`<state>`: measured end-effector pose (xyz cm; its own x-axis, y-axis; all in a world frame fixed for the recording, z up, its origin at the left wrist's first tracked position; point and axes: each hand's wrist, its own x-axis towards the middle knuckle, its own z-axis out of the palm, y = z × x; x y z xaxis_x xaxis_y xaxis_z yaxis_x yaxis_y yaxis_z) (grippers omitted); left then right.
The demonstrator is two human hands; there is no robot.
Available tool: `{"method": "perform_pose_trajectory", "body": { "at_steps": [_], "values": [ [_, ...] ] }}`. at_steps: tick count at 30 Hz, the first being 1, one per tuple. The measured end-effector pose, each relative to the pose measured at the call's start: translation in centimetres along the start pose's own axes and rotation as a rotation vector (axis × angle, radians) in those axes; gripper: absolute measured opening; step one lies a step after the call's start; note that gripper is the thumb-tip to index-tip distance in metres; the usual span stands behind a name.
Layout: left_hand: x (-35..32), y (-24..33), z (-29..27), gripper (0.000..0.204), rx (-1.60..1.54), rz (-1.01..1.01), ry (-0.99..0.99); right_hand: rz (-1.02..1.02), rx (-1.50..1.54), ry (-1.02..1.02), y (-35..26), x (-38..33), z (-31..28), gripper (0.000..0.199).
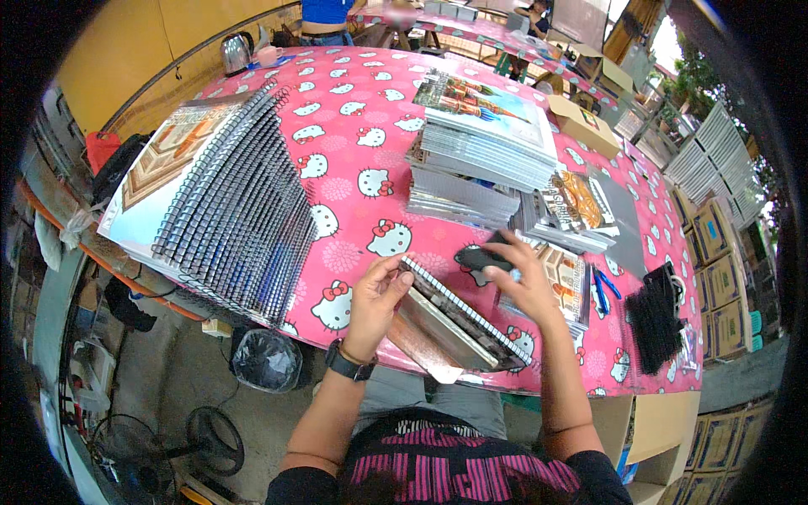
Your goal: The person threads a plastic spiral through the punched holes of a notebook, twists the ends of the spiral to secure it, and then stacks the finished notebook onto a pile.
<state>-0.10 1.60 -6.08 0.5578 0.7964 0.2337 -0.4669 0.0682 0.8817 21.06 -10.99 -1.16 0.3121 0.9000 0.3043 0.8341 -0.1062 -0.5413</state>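
My left hand [381,292] grips the upper corner of a book [450,324], thumb on top. The book leans over the near table edge, with a row of binding loops or holes along one long side. My right hand [523,273] is closed around a small black block-like object [486,255], just above and right of the book; its exact kind I cannot make out. To my left stands a tall leaning stack of spiral-bound books [240,210]. Beyond my right hand are piles of unbound printed sheets [484,151] and smaller stacks with picture covers [581,202].
The pink patterned cloth [362,151] covers the table. Blue pens [600,295] and a bundle of black binding coils [652,328] lie at the right. A kettle [236,52] and an open carton [585,126] stand farther off. A fan [168,450] and a bin [267,360] are below left.
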Motion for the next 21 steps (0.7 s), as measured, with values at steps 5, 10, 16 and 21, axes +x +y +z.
{"method": "perform_pose_trajectory", "body": {
  "at_steps": [5,10,16,21],
  "values": [
    [1.4,1.7,2.0,0.025,0.081,0.129,-0.122,-0.039,-0.066,0.187,-1.1,-2.2,-4.8,0.041],
    [0.7,6.5,7.6,0.021,0.388,0.379,-0.179,-0.213,0.275,0.248,-10.6,-2.3,-5.3,0.029],
    [-0.9,7.6,8.4,0.017,0.427,0.482,-0.177,-0.105,0.464,0.251,-11.6,-2.7,-4.8,0.020],
    [-1.2,7.9,9.3,0.019,0.428,0.555,-0.192,-0.078,0.301,0.304,-10.9,-3.4,-5.5,0.018]
  ]
}}
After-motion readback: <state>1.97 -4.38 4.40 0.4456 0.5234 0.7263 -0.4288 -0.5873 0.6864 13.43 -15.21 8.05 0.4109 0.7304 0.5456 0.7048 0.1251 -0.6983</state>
